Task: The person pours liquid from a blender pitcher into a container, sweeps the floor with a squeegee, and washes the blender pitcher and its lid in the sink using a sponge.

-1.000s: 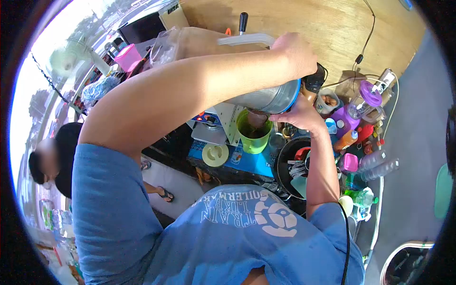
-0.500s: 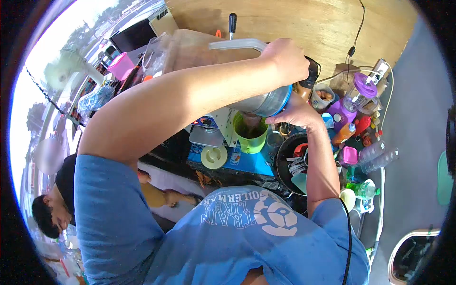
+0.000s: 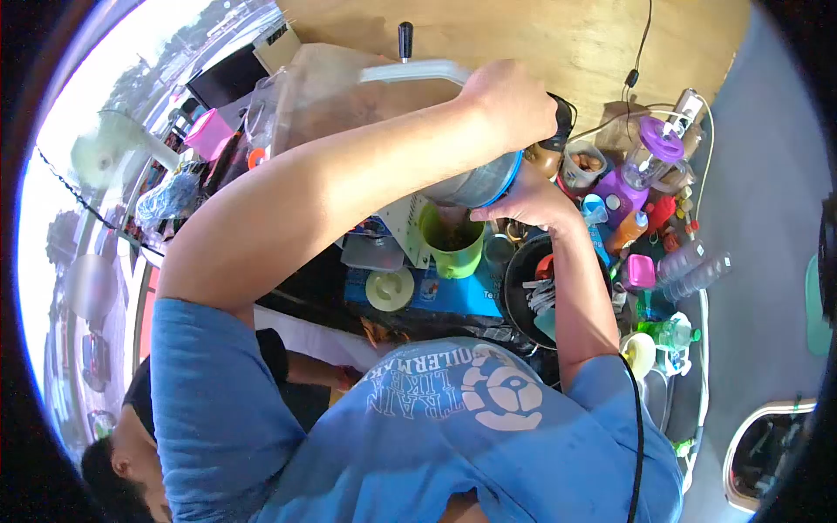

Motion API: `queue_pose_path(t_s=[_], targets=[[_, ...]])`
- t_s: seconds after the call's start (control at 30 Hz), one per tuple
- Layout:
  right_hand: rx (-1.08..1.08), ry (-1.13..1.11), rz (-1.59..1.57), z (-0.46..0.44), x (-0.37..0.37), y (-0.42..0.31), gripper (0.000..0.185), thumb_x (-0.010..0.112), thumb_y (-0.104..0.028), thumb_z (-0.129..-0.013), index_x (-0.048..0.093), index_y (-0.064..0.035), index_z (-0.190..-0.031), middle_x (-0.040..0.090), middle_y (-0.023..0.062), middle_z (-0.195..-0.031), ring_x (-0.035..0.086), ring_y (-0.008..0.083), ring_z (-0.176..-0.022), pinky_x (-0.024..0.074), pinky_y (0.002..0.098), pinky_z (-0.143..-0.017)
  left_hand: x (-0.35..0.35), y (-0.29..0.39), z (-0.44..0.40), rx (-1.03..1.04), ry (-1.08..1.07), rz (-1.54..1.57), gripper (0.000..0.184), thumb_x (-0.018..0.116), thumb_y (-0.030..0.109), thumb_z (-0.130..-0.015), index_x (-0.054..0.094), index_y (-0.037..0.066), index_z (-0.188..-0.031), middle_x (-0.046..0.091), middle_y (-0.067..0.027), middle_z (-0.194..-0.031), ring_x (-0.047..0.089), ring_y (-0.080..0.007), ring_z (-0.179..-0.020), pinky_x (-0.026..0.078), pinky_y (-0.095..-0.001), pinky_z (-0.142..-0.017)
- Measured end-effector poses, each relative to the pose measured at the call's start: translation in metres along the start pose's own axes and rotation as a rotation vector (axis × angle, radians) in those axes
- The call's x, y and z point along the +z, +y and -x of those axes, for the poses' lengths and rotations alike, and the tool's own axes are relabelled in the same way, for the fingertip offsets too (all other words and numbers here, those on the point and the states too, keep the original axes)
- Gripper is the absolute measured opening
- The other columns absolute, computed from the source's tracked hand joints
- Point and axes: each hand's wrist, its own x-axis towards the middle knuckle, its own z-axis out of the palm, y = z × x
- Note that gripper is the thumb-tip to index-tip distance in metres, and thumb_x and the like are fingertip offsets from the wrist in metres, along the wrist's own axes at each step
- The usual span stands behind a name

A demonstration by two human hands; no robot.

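Observation:
A clear plastic container (image 3: 466, 187) with a blue rim is tilted over a green pitcher (image 3: 455, 253), which stands on the blue table covering. Brownish contents show at the pitcher's mouth. My left hand (image 3: 510, 105) reaches across above the container and curls over its far side, its fingertips mostly hidden. From the right, my right hand (image 3: 527, 202) grips the container by the blue rim, thumb toward the pitcher. A pale round lid (image 3: 390, 289) lies on the table left of the pitcher.
Right of the pitcher sits a black pan (image 3: 516, 301) with utensils. Beyond it stand a purple blender (image 3: 621, 196), an orange bottle (image 3: 629, 231) and clear plastic bottles (image 3: 693, 270). A pink container (image 3: 209, 133) is at back left. Another person (image 3: 131, 462) bends low at left.
The view has shifted slightly, moving the scene a little leftward. Both hands keep the container tilted over the green pitcher. The other person at left has bent lower.

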Motion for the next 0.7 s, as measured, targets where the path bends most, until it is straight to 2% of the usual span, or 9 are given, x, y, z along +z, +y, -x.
queue_pose_path(t_s=[0.07, 0.1, 0.17, 0.3, 0.5, 0.57, 0.6, 0.67, 0.7], targets=[[-0.005, 0.007, -0.024, 0.002, 0.002, -0.001, 0.095, 0.094, -0.008, -0.053, 0.047, -0.0014, -0.135, 0.060, 0.0085, -0.128, 0.054, 0.0209, -0.118, 0.0429, 0.0362, -0.102, -0.007, 0.005, -0.005, -0.065, -0.147, -0.078, 0.012, 0.067, 0.014, -0.081, 0.076, 0.018, -0.088, 0.074, 0.0005, -0.088, 0.072, -0.0206, -0.087, 0.059, -0.0344, -0.068], [0.002, 0.012, -0.026, 0.002, 0.001, 0.001, 0.095, 0.094, -0.008, -0.053, 0.047, -0.0014, -0.135, 0.060, 0.0085, -0.128, 0.054, 0.0209, -0.118, 0.0429, 0.0362, -0.102, -0.005, 0.006, -0.006, -0.058, -0.147, -0.072, 0.012, 0.067, 0.014, -0.081, 0.076, 0.018, -0.088, 0.074, 0.0005, -0.088, 0.072, -0.0206, -0.087, 0.059, -0.0344, -0.068], [0.001, -0.003, -0.054, 0.003, 0.000, 0.004, 0.092, 0.094, -0.009, -0.054, 0.049, -0.0012, -0.133, 0.060, 0.0083, -0.127, 0.054, 0.0207, -0.118, 0.0429, 0.0359, -0.102, 0.001, 0.005, -0.007, -0.022, 0.025, -0.012, 0.012, 0.064, 0.013, -0.077, 0.074, 0.008, -0.080, 0.072, -0.0120, -0.078, 0.072, -0.0294, -0.075, 0.059, -0.0407, -0.062], [-0.045, 0.028, -0.039, 0.004, -0.002, 0.010, 0.088, 0.094, -0.010, -0.054, 0.051, -0.0018, -0.131, 0.061, 0.0076, -0.125, 0.055, 0.0196, -0.116, 0.0436, 0.0349, -0.101, 0.002, 0.009, -0.011, -0.052, 0.021, 0.009, 0.012, 0.065, 0.013, -0.077, 0.074, 0.007, -0.081, 0.072, -0.0123, -0.078, 0.072, -0.0296, -0.075, 0.059, -0.0405, -0.062], [0.009, 0.032, -0.040, 0.011, -0.001, 0.002, 0.087, 0.095, -0.010, -0.054, 0.054, -0.0030, -0.130, 0.063, 0.0067, -0.124, 0.056, 0.0198, -0.116, 0.0434, 0.0343, -0.101, 0.009, 0.012, -0.017, -0.030, 0.021, 0.054, 0.012, 0.066, 0.014, -0.075, 0.075, 0.008, -0.079, 0.072, -0.0101, -0.078, 0.073, -0.0270, -0.076, 0.059, -0.0387, -0.063], [0.025, 0.035, -0.039, 0.011, -0.001, 0.006, 0.087, 0.095, -0.010, -0.053, 0.054, -0.0031, -0.130, 0.063, 0.0067, -0.124, 0.056, 0.0197, -0.116, 0.0434, 0.0342, -0.101, 0.005, 0.015, -0.019, -0.047, -0.104, -0.008, 0.016, 0.070, 0.014, -0.078, 0.076, 0.014, -0.093, 0.074, -0.0025, -0.089, 0.072, -0.0239, -0.085, 0.060, -0.0367, -0.068], [0.040, 0.035, -0.040, 0.011, -0.001, 0.007, 0.087, 0.095, -0.010, -0.053, 0.054, -0.0032, -0.130, 0.063, 0.0066, -0.124, 0.056, 0.0196, -0.115, 0.0435, 0.0340, -0.101, 0.007, 0.015, -0.017, -0.045, -0.103, -0.007, 0.016, 0.070, 0.014, -0.078, 0.076, 0.014, -0.093, 0.074, -0.0025, -0.089, 0.072, -0.0239, -0.085, 0.060, -0.0367, -0.068], [0.030, 0.037, -0.064, 0.011, 0.001, 0.008, 0.087, 0.095, -0.010, -0.053, 0.054, -0.0032, -0.130, 0.063, 0.0064, -0.123, 0.057, 0.0198, -0.115, 0.0436, 0.0340, -0.101, 0.013, 0.013, -0.014, 0.013, 0.067, 0.008, 0.011, 0.066, 0.016, -0.074, 0.075, 0.009, -0.075, 0.072, -0.0084, -0.077, 0.073, -0.0250, -0.076, 0.060, -0.0375, -0.064], [0.019, 0.036, -0.089, 0.011, 0.002, 0.008, 0.087, 0.095, -0.010, -0.054, 0.054, -0.0032, -0.130, 0.063, 0.0063, -0.123, 0.057, 0.0201, -0.115, 0.0438, 0.0339, -0.101, 0.015, 0.013, -0.015, 0.013, 0.068, 0.009, 0.011, 0.066, 0.016, -0.074, 0.075, 0.009, -0.075, 0.072, -0.0084, -0.077, 0.073, -0.0250, -0.076, 0.060, -0.0375, -0.064]])
